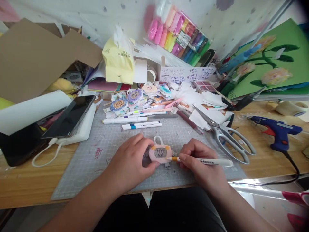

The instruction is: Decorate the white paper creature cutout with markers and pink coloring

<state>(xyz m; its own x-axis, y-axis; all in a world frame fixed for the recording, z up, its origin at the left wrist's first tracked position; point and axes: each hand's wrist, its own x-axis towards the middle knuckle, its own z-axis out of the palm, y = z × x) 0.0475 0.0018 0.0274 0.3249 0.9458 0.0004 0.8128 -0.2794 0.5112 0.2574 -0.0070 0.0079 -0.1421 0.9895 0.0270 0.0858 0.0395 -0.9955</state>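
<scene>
My left hand (134,158) grips the left side of a small pink oval tag (166,154) with a grey patch, dark lettering and orange spots near its upper corners. A pale loop (158,139) sticks up from its top edge. In my right hand (199,158) is a white marker (214,162) with an orange-yellow tip end, pinched between thumb and fingers. The tip meets the lower right edge of the tag; whether it touches is hard to tell. Both hands are over the grey cutting mat (96,174).
Several markers (142,124) lie beyond my hands, with finished-looking decorated tags (118,104) and paper scraps behind. Large scissors (225,135) and a blue glue gun (277,129) lie on the right. A phone (70,117) rests on a white block at left. Bagged coloured clay (180,32) stands at the back.
</scene>
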